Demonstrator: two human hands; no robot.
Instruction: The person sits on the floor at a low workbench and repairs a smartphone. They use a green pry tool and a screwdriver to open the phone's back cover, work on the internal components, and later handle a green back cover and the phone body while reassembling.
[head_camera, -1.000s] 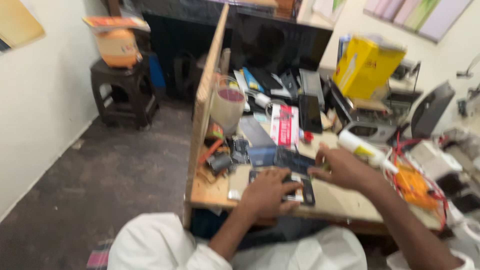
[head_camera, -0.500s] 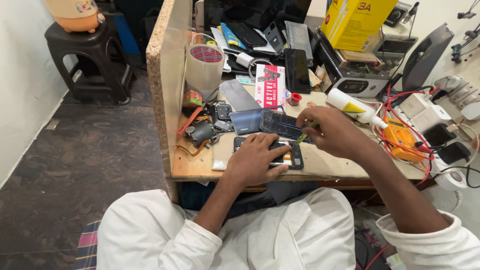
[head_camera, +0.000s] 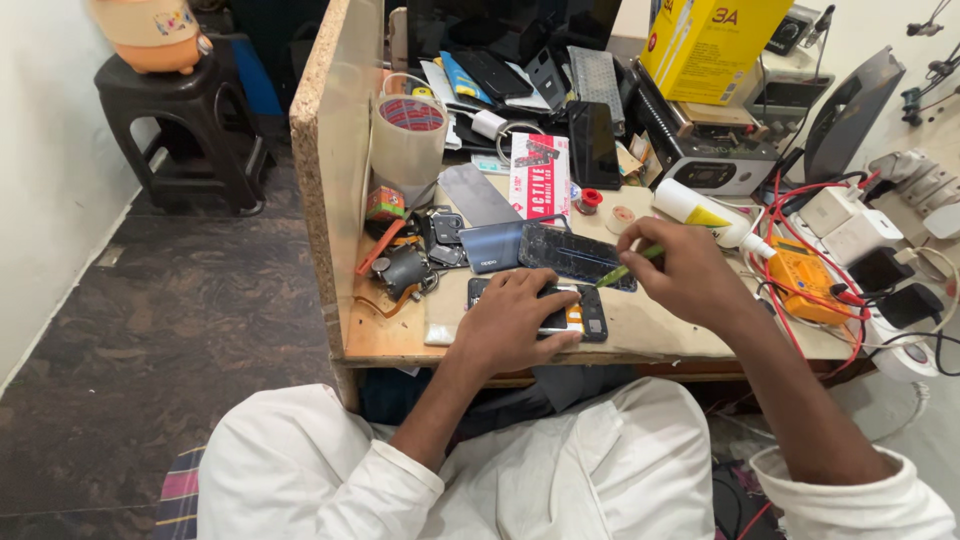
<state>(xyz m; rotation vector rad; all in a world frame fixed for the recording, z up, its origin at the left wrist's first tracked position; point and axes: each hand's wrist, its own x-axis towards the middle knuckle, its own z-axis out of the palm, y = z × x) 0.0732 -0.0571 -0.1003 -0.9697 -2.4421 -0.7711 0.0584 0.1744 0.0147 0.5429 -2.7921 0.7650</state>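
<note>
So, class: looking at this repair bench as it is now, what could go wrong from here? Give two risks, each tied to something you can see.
1. The right hand works a thin green tool at the opened phone, right beside a loose cracked screen panel. A slip could gouge the parts or crack the glass further.
2. The left hand pins the phone close to the table edge; a shove might push it off.
</note>
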